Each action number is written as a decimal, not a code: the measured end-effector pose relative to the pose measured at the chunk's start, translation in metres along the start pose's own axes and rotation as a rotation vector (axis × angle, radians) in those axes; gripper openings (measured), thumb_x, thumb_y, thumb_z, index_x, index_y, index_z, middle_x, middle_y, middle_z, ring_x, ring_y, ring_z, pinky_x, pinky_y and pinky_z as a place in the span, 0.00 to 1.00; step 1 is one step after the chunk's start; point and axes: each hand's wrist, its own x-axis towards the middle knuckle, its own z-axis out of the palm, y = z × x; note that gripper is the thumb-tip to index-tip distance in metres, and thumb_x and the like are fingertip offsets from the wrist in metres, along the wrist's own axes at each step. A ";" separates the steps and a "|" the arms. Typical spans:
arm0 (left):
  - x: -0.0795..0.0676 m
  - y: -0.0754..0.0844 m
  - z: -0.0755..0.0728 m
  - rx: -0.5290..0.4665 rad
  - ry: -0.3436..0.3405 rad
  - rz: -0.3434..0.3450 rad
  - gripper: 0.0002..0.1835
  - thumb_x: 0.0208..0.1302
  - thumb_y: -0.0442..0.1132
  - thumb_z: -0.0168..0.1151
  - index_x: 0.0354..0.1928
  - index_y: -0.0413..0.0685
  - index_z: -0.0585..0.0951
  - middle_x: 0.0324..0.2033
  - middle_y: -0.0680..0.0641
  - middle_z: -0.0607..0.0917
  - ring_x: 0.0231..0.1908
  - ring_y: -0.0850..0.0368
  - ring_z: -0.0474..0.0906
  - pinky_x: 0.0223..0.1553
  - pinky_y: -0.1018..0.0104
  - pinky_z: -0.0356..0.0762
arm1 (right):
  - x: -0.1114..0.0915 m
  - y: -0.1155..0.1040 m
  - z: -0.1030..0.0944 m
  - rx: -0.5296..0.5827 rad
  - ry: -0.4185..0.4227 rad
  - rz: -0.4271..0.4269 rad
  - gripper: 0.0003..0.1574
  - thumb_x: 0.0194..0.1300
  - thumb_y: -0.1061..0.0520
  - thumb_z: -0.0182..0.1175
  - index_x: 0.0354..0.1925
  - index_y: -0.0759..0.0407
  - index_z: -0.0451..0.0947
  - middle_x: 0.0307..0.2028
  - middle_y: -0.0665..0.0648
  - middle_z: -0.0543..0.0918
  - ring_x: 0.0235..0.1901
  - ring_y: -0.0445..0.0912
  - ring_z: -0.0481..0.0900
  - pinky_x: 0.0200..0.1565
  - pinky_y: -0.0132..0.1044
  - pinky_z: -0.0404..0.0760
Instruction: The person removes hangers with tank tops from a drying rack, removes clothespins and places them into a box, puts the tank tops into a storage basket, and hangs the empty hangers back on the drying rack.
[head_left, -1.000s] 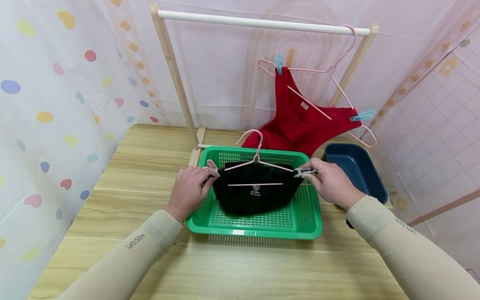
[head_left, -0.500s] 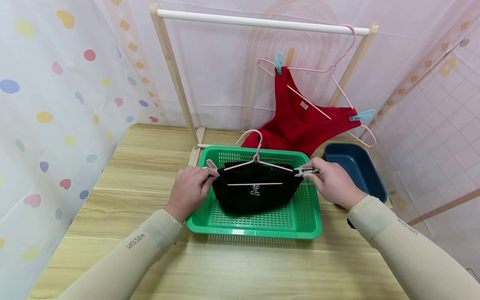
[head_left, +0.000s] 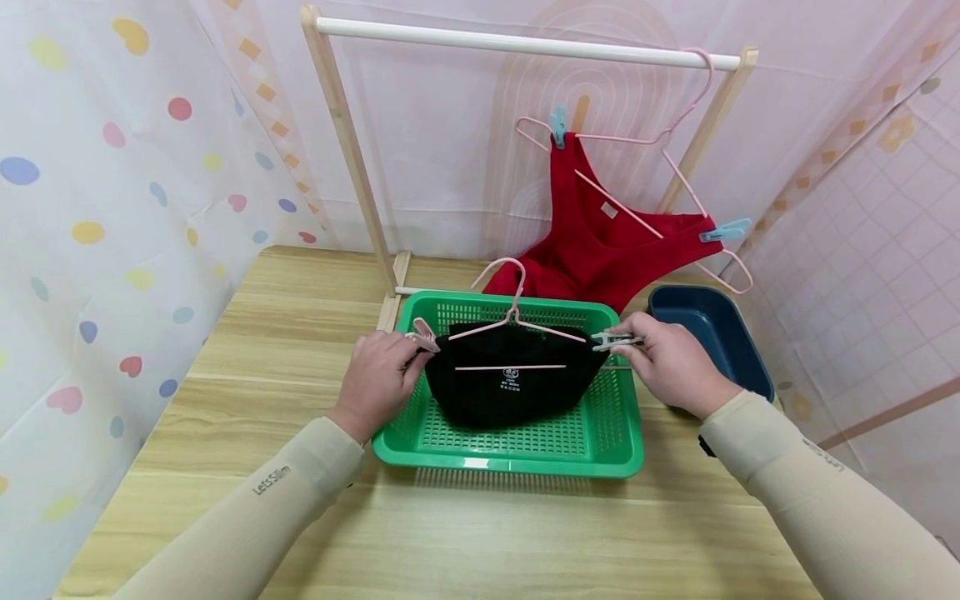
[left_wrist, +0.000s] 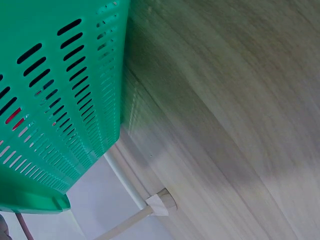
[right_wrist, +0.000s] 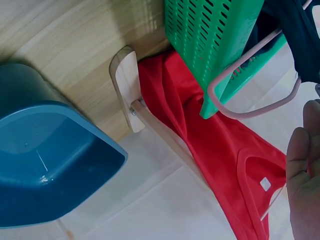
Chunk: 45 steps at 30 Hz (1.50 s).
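A black garment (head_left: 517,392) with a small white print hangs on a pink hanger (head_left: 517,317) over the green basket (head_left: 510,462). My left hand (head_left: 378,375) grips the hanger's left end at the strap, where a pink clothespin (head_left: 424,335) stands against the fingers. The fingertips partly hide that end. With thumb and fingers, my right hand (head_left: 667,358) pinches a grey clothespin (head_left: 617,341), whose tip is at the garment's right strap. In the right wrist view the hanger's looped right end shows beside the black cloth (right_wrist: 300,40), and part of the right palm appears at the edge.
Behind the basket stands a wooden rack with a white rail (head_left: 525,48). From its right end hangs a red tank top (head_left: 600,233) on another pink hanger, held with two blue clothespins (head_left: 726,232). A dark blue tub (head_left: 708,333) sits right of the basket on the wooden table (head_left: 465,542).
My right hand has shifted slightly to the right with the grey clothespin. The left hand, hanger and garment stay almost where they were.
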 end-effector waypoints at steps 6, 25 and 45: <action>0.000 -0.001 0.001 0.004 0.004 0.002 0.07 0.72 0.45 0.66 0.45 0.54 0.88 0.32 0.48 0.90 0.32 0.46 0.79 0.32 0.54 0.67 | -0.001 0.001 -0.002 0.005 0.001 0.005 0.11 0.72 0.61 0.67 0.51 0.57 0.80 0.42 0.56 0.92 0.27 0.38 0.79 0.31 0.33 0.78; 0.000 -0.001 0.002 0.011 -0.004 0.003 0.07 0.71 0.43 0.67 0.46 0.54 0.89 0.30 0.47 0.88 0.31 0.45 0.78 0.32 0.53 0.67 | -0.004 0.005 -0.007 0.020 0.048 0.005 0.12 0.72 0.62 0.67 0.52 0.59 0.78 0.41 0.56 0.91 0.25 0.39 0.76 0.28 0.32 0.75; -0.001 -0.001 0.002 0.008 -0.014 0.001 0.07 0.71 0.43 0.67 0.47 0.55 0.89 0.30 0.47 0.87 0.31 0.46 0.77 0.32 0.54 0.67 | -0.009 0.027 -0.011 0.042 0.116 0.111 0.17 0.73 0.62 0.66 0.57 0.62 0.75 0.50 0.63 0.90 0.43 0.54 0.90 0.42 0.27 0.80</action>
